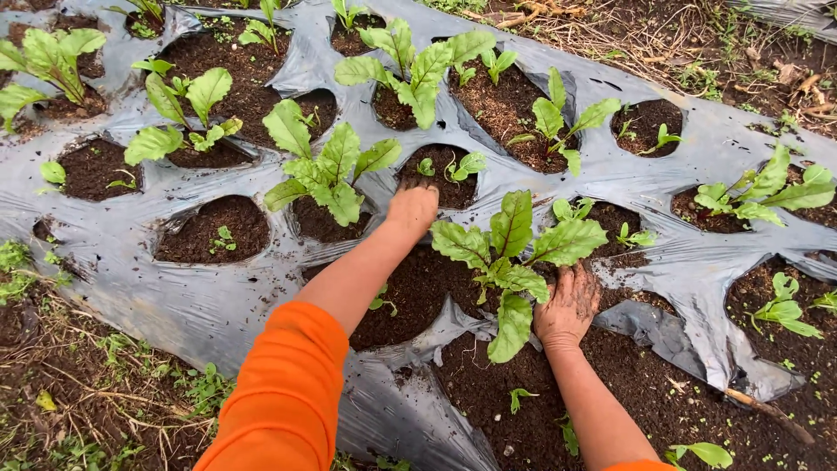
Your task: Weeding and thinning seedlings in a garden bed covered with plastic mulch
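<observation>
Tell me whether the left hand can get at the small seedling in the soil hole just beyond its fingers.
Probably yes. The left hand rests at the edge of that hole, and the small seedling stands just past it in open soil. No leaf or plastic sheet covers it.

Far seedlings, weeds, stick

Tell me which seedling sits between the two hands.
The big leafy seedling at centre, red-veined leaves; left hand is beside it in soil, right hand at its base. Other seedlings stand farther off in separate holes of the plastic mulch.
</observation>
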